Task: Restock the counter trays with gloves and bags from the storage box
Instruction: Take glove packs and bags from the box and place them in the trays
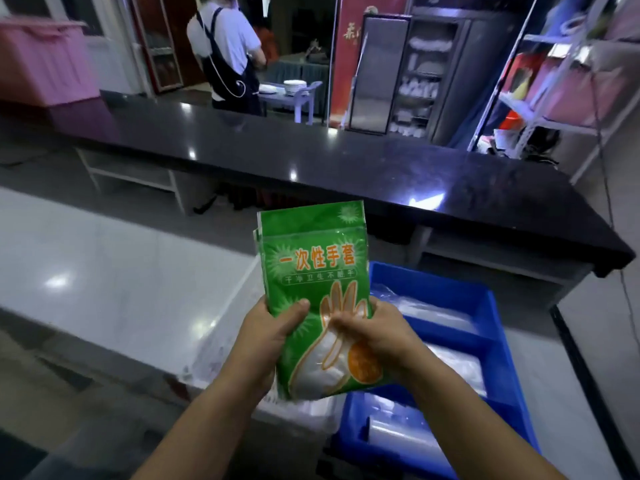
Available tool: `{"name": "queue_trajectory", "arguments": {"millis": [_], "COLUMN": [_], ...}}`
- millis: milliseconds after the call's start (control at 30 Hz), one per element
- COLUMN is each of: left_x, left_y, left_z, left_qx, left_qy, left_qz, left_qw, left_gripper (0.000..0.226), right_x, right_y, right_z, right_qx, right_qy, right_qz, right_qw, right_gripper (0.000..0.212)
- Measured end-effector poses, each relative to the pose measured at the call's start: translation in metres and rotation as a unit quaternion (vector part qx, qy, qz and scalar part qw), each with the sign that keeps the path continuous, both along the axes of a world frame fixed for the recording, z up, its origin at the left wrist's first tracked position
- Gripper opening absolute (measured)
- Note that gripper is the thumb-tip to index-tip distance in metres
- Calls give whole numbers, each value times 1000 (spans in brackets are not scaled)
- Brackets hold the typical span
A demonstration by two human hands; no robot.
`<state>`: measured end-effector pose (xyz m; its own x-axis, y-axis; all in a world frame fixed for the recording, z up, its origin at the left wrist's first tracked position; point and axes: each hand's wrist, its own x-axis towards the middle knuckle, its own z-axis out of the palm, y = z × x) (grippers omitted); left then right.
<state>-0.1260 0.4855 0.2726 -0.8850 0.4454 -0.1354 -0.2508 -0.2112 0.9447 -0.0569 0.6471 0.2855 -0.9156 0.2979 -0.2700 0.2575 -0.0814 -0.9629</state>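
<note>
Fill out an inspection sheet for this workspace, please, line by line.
Surface: glossy white counter; a black counter beyond it.
Job's things: green disposable-glove packets held upright; blue tray with clear plastic bags in its compartments.
Clutter: translucent plastic under the packets, unclear what it is.
Grippers: left hand and right hand both grip the packets' lower part.
Cables: thin cable hanging at far right.
Surroundings: person in an apron, stacked plates, metal shelving, pink bin.
</note>
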Motion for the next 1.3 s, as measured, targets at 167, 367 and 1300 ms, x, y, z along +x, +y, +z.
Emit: {"name": "queue_trajectory", "arguments": {"millis": [167, 367, 1300], "left_x": [5, 10, -51], "left_y": [102, 187, 305], "left_z": [-3, -18, -65], "left_qx": [-87, -221, -512], "left_qy": [51, 158, 296], "left_qz": [-12, -107, -466], "left_qw": [995, 956, 658], "left_gripper": [23, 23, 14], "right_x": [28, 61, 141], "right_y": [117, 234, 283], "right_z": [15, 33, 24], "right_qx": [134, 314, 389], "right_qy": [16, 3, -136], "right_qz": [-76, -130, -275], "right_qw": [988, 940, 869], "right_gripper": [22, 25, 23]}}
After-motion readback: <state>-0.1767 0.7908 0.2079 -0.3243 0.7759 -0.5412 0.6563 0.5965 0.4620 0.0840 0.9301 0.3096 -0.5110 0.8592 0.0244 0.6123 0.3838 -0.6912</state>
